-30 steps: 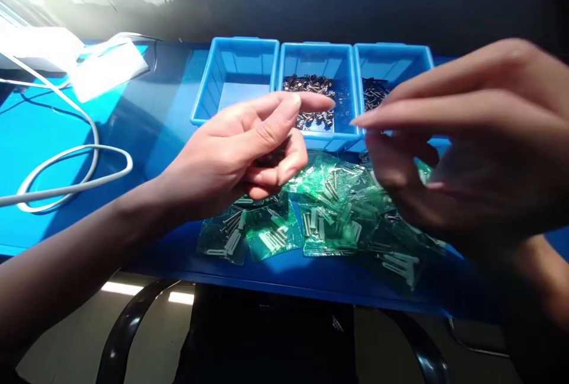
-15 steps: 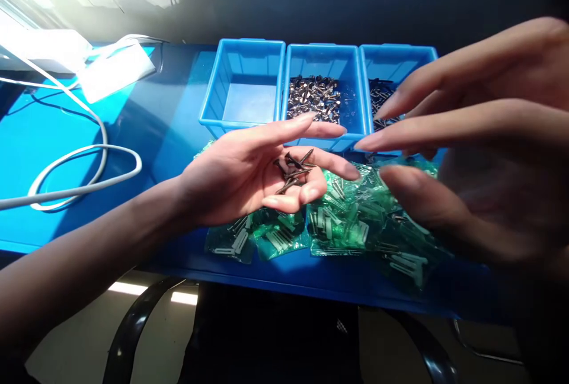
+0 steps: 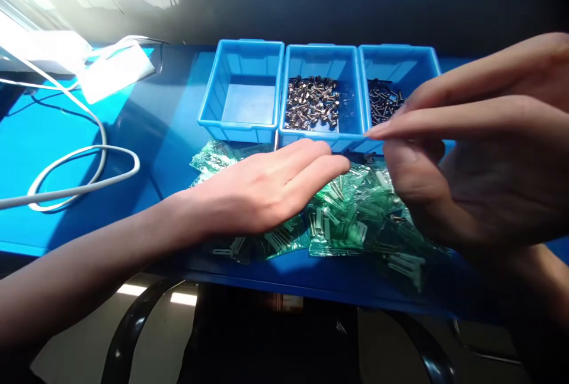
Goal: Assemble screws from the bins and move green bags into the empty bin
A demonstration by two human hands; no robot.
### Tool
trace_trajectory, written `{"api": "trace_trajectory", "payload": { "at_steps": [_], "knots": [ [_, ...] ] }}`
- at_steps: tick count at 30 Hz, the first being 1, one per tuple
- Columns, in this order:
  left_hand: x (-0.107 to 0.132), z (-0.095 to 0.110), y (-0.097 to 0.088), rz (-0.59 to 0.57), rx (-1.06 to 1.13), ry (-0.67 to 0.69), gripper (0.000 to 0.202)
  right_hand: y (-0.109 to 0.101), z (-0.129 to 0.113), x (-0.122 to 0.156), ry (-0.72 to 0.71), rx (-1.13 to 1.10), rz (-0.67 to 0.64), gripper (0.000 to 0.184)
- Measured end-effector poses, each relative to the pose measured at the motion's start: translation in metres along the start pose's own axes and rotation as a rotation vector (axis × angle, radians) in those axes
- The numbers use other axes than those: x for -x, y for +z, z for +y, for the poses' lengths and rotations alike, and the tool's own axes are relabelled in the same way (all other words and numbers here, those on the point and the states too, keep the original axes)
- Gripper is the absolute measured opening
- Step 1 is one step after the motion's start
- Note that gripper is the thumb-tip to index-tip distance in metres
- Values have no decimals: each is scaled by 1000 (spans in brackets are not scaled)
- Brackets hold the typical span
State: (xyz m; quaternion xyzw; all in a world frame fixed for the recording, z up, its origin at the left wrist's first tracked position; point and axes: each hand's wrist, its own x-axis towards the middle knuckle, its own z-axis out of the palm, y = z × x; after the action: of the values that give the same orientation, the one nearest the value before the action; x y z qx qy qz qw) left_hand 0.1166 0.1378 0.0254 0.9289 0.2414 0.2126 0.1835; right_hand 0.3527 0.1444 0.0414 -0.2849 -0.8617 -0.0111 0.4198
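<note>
My left hand (image 3: pixel 271 185) is turned palm down over green plastic bags (image 3: pixel 338 224), in front of the bins. Its back faces me and its fingers look curled in. The dark screws seen in this palm a moment earlier are hidden beneath it. My right hand (image 3: pixel 444 159) hovers at the right, close to the camera, thumb and fingers drawn together in a pinch. Whatever may lie between those fingertips does not show. Behind the fingertips stands a blue bin (image 3: pixel 400 55) of dark screws (image 3: pixel 383 99), partly covered by the hand.
The middle blue bin (image 3: pixel 322 52) holds shiny metal fasteners (image 3: pixel 311 102). To its left stands another blue bin (image 3: pixel 249 126) with a bare floor. A white cable (image 3: pixel 104 135) loops over the blue table (image 3: pixel 173 265) at left, near a white box (image 3: pixel 115 70). A black chair (image 3: pixel 275 342) sits at the front edge.
My left hand has rolled from palm up, with dark screws showing, to palm down, hiding them. My right hand's spread fingers have come together.
</note>
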Motion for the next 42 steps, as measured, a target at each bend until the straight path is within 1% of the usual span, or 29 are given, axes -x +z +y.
{"api": "trace_trajectory", "payload": {
  "at_steps": [2, 5, 7, 10, 12, 14, 16, 19, 20, 22, 24, 27, 29, 31, 33, 36, 40, 42],
  "knots": [
    [0, -2, 2, -70, -126, 6, 31, -1, 1, -1, 35, 48, -8, 36],
    [-3, -2, 1, -141, -186, -37, 30, 2, -5, 0, 92, 55, 53, 32],
    [-4, -1, 0, -149, -221, -34, 31, 5, -10, 3, 127, 47, 71, 31],
    [-4, -2, -1, -112, -291, 44, 30, 8, -17, 6, 186, 49, 70, 31],
    [-2, -4, -1, -59, -337, 112, 29, 8, -19, 7, 202, 46, 71, 32],
    [1, -6, -1, 23, -352, 166, 28, 8, -19, 7, 181, 38, 70, 33],
    [2, -7, -3, 150, -344, 206, 26, 7, -18, 6, 143, 31, 86, 33],
    [1, -6, -8, 357, -337, 192, 22, 6, -20, 4, 82, 51, 54, 32],
    [1, -5, -11, 425, -340, 178, 21, 6, -21, 4, 54, 50, 11, 30],
    [-1, -6, -15, 525, -340, 145, 18, 7, -22, 3, -25, 28, -123, 28],
    [-2, -8, -17, 573, -367, 116, 17, 11, -22, 3, -115, 20, -269, 30],
    [-4, -14, -18, 566, -458, 91, 14, 18, -21, 4, -220, 84, -461, 31],
    [-4, -16, -17, 559, -498, 116, 11, 24, -22, 5, -247, 107, -519, 28],
    [-5, -16, -16, 545, -514, 150, 12, 28, -23, 7, -253, 116, -518, 24],
    [-4, -14, -15, 533, -529, 165, 15, 31, -25, 8, -260, 138, -482, 19],
    [-3, -12, -16, 497, -533, 141, 16, 32, -26, 10, -255, 156, -451, 15],
    [-3, -12, -15, 509, -520, 149, 17, 32, -27, 10, -247, 148, -447, 14],
    [-3, -12, -14, 520, -514, 163, 15, 32, -28, 10, -224, 111, -403, 14]
  ]
}}
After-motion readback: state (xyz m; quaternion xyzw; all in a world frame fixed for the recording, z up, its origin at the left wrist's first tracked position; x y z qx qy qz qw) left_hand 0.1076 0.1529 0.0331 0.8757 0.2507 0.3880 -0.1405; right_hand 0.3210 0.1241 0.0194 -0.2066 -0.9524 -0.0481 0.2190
